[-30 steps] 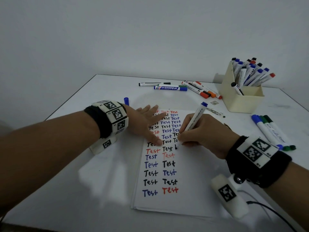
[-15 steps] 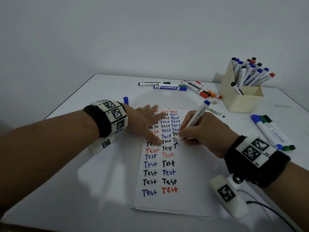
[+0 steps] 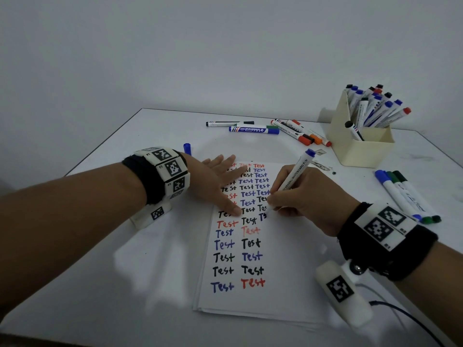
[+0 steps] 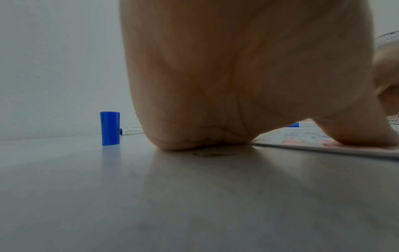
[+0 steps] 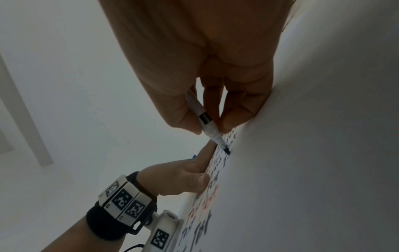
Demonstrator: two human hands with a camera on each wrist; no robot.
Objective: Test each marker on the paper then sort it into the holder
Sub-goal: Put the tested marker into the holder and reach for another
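Right hand (image 3: 308, 196) pinches a blue marker (image 3: 295, 175), tip on the paper (image 3: 280, 284), mid-word; left hand (image 3: 220, 181) lies flat, pinning the sheet. Holder (image 3: 363, 149) already well stocked, but loose markers (image 3: 406, 194) wait on the tabletop (image 3: 125, 284). Its cap (image 4: 109, 128) stands left, out of the way.

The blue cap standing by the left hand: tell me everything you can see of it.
The blue cap is a small, plain cylinder of smooth, solid blue plastic, with no marker in it. It stands upright on its end on the white table, throwing a faint blue reflection on the glossy top. It sits just beyond the left hand, apart from it and off the paper. Nothing touches it but the table. In the head view only its upper part shows past the wrist.
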